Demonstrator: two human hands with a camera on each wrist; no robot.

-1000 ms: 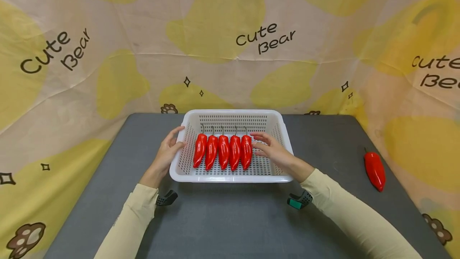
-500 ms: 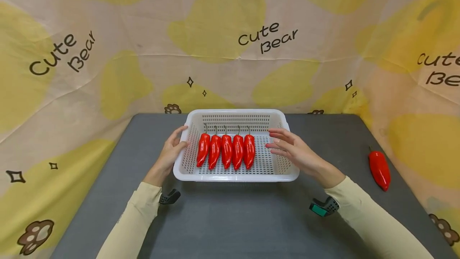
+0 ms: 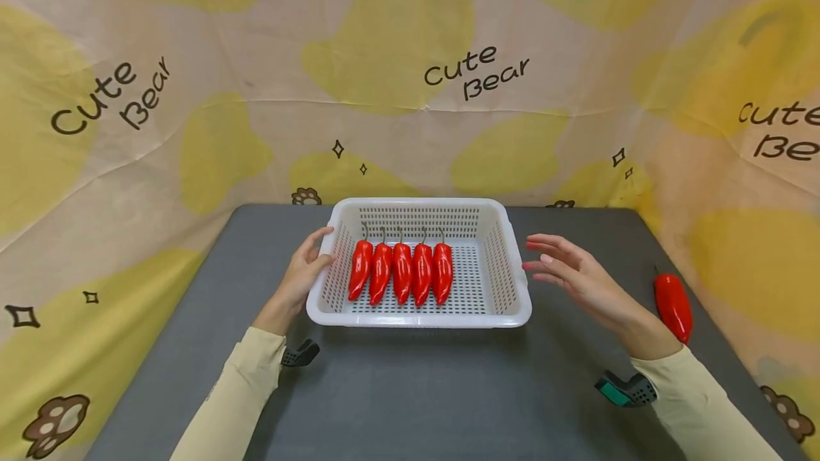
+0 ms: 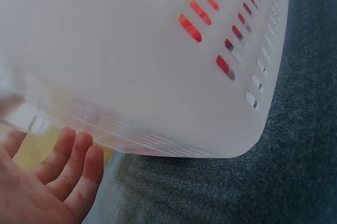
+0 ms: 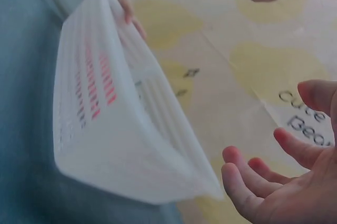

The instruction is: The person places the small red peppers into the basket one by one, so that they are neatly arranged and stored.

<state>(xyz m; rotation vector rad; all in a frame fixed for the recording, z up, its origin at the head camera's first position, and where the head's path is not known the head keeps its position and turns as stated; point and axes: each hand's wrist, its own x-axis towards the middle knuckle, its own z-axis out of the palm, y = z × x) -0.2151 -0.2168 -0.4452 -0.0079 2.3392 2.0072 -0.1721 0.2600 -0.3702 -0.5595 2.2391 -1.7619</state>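
Note:
A white perforated plastic basket (image 3: 419, 319) stands on the dark grey table. Several red peppers (image 3: 402, 274) with thin stems lie side by side in it, toward its left and middle. My left hand (image 3: 297, 277) holds the basket's left rim, thumb and forefinger at the edge. In the left wrist view its other fingers (image 4: 71, 174) hang loosely beside the basket wall. To the right of the basket my right hand (image 3: 579, 279) hovers with loosely bent, spread fingers and holds nothing. Another red pepper (image 3: 673, 308) lies at the far right, partly behind the right wrist.
A patterned cloth (image 3: 397, 55) with bear prints and lettering hangs behind and along the sides of the table (image 3: 410, 390). The basket sits near the table's back edge. Each wrist wears a small dark device (image 3: 626, 390).
My right hand has moved right, out of the basket and past its right rim. My left hand has stayed on the left rim. The peppers keep their row.

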